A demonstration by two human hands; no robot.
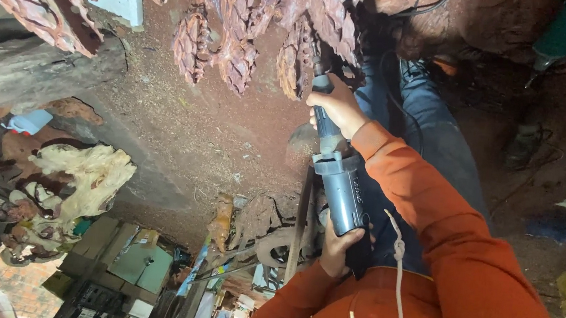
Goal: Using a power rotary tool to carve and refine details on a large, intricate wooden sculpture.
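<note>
Both hands hold a grey-blue electric die grinder (pixel 343 185) that points up the frame. My right hand (pixel 336 105), in an orange sleeve, grips the tool's narrow neck near the tip. My left hand (pixel 340 249) wraps around the rear of its body. The tool's tip meets a reddish wood carving (pixel 240 30) cut with scale-like patterns, which spreads across the top of the view. Red sawdust covers the surface (pixel 189 122) under the carving. A white hoodie cord (pixel 398 260) hangs beside the tool.
A pale gnarled root carving (pixel 88 175) stands at the left, with a white bottle (pixel 27 120) above it. Cardboard boxes (pixel 128 255) lie at the lower left. A green power tool (pixel 565 27) and black cables (pixel 415 6) lie at the upper right.
</note>
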